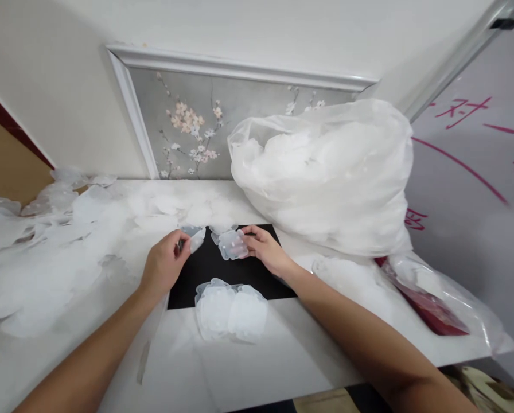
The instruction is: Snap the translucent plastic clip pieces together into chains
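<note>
My left hand [166, 258] is closed, pinching a thin translucent plastic piece [197, 240] between thumb and fingers above the left part of a black mat [226, 275]. Opposite it, my right hand [263, 248] grips the edge of another translucent plastic piece [232, 245] with a wavy outline and small whitish spots. Nearer to me, a stack of similar pieces [231, 310] overlaps the mat's front edge and the white tabletop. More such pieces lie just behind the mat, partly hidden by the held ones.
Heaps of translucent pieces [59, 258] cover the table's left side and back. A large, full plastic bag [326, 178] stands at the back right. Farther right lies a clear bag [437, 292] with something dark red. Behind is a wall with a framed floral panel [186, 123].
</note>
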The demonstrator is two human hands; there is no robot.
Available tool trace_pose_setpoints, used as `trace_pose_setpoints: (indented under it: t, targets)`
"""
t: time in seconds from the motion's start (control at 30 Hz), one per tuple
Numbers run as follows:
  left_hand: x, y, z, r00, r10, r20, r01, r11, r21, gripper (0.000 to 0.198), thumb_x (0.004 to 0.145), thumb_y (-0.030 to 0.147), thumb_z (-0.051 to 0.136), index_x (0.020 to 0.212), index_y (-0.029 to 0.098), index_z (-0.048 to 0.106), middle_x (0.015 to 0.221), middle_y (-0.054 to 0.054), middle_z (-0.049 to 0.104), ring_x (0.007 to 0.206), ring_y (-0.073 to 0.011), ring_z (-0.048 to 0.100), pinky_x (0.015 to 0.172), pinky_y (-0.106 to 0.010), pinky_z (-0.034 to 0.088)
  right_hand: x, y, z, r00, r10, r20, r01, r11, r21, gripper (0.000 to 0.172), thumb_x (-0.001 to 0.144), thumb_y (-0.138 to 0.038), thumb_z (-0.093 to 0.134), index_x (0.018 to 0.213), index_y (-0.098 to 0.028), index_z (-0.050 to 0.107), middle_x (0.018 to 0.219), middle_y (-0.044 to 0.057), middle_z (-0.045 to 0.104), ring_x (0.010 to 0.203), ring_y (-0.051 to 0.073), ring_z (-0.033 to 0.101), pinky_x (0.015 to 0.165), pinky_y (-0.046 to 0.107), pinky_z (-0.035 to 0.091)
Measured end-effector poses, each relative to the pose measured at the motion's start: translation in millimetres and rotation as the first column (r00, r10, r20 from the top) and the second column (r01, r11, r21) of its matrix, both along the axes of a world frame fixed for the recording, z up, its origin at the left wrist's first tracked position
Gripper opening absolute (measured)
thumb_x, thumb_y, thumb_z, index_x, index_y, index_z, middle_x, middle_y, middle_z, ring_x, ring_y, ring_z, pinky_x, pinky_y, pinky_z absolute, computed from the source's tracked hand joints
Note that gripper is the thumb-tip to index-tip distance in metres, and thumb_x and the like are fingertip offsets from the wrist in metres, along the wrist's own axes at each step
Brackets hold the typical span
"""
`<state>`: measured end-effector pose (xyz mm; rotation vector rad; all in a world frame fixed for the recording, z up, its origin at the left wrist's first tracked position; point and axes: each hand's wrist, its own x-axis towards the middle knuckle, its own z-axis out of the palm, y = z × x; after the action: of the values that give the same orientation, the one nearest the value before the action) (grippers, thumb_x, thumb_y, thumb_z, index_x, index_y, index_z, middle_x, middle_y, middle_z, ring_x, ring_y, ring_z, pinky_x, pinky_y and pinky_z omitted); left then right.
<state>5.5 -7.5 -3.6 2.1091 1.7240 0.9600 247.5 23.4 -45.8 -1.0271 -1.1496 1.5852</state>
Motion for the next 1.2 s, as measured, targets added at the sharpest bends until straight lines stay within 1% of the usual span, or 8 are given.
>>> trace_pose_setpoints:
  t: [0.1,0.2,0.3,0.5,0.8,0.97,1.1,1.2]
  targets:
    - [1.2,-3.1,0.1,0.917,0.028,0.397,0.097,0.951,-0.292,0.025,0.088,0.048,0.05,0.084,0.023,0.051,0.055,0.006,0.054,0.045,-0.0137,0.056,0.048,-0.025,0.046,-0.2,-3.0,-0.6,0.989,0.047,-0.143,-0.066,0.989,-0.133,0.03,0.069,-0.036,0.078,0.087,-0.021,0.059,0.072,-0.002,0.066,0.065,0.014,0.066,0.067,0.03,0.055]
    - [1.1,-0.9,-6.4,0.764,0.038,0.644,0.266,0.891,-0.368,0.037,0.086,0.057,0.051,0.08,0.021,0.052,0.079,-0.001,0.066,0.075,-0.019,0.07,0.063,-0.029,0.055,1.4,-2.6,-1.7,0.978,0.055,-0.2,-0.088,0.983,-0.16,0.029,0.068,-0.031,0.079,0.087,-0.021,0.06,0.073,-0.002,0.067,0.069,0.015,0.069,0.072,0.031,0.056]
    - [-0.6,2.6,-12.6,0.782,0.009,0.623,0.274,0.893,-0.357,0.033,0.081,0.053,0.062,0.08,0.02,0.057,0.089,-0.003,0.068,0.091,-0.0199,0.067,0.077,-0.031,0.055,4.1,-2.4,-1.3,0.979,0.07,-0.19,-0.099,0.984,-0.147,0.028,0.069,-0.03,0.078,0.088,-0.022,0.06,0.077,-0.001,0.069,0.073,0.017,0.071,0.076,0.033,0.056]
    - [-1.8,6.0,-13.1,0.743,0.067,0.666,0.253,0.893,-0.373,0.027,0.075,0.039,0.065,0.095,0.021,0.06,0.1,-0.004,0.066,0.091,-0.021,0.067,0.077,-0.034,0.056,9.3,-5.7,0.5,0.992,0.115,-0.045,-0.117,0.992,-0.048,0.024,0.075,-0.024,0.065,0.098,-0.023,0.057,0.087,0.0,0.071,0.079,0.016,0.07,0.079,0.033,0.054]
    - [-8.1,11.3,-16.7,0.697,-0.012,0.717,0.345,0.882,-0.322,0.055,0.065,0.011,0.053,0.118,0.022,0.049,0.103,-0.006,0.069,0.099,-0.0236,0.069,0.082,-0.037,0.055,15.2,-5.9,-9.6,0.952,0.165,0.258,-0.246,0.914,0.323,0.068,0.067,-0.003,0.041,0.131,-0.026,0.04,0.108,0.003,0.07,0.093,0.017,0.068,0.088,0.036,0.05]
    - [-12.8,12.0,-20.0,0.75,-0.188,0.634,0.423,0.874,-0.241,0.064,0.063,0.005,0.047,0.124,0.022,0.049,0.105,-0.006,0.07,0.109,-0.022,0.065,0.098,-0.04,0.049,17.0,-6.2,-7.1,0.849,0.029,0.528,-0.309,0.837,0.451,0.043,0.079,-0.006,0.041,0.115,-0.023,0.059,0.105,0.005,0.069,0.1,0.019,0.066,0.091,0.037,0.049]
    - [-13.7,11.8,-20.6,0.769,-0.215,0.603,0.427,0.874,-0.233,0.065,0.063,0.004,0.046,0.126,0.022,0.049,0.106,-0.006,0.07,0.112,-0.0219,0.064,0.101,-0.04,0.046,13.7,-8.6,-1.0,0.827,-0.143,0.544,-0.244,0.781,0.576,0.006,0.082,-0.021,0.06,0.083,-0.021,0.066,0.127,0.01,0.059,0.121,0.027,0.054,0.101,0.043,0.042]
    - [-13.2,11.4,-20.1,0.769,-0.207,0.605,0.42,0.877,-0.234,0.064,0.064,0.004,0.047,0.126,0.022,0.05,0.106,-0.006,0.069,0.112,-0.0218,0.063,0.102,-0.041,0.046,10.3,-9.9,0.5,0.921,-0.059,0.385,-0.122,0.896,0.428,0.018,0.084,-0.036,0.063,0.077,-0.02,0.06,0.112,0.008,0.066,0.105,0.025,0.062,0.089,0.04,0.05]
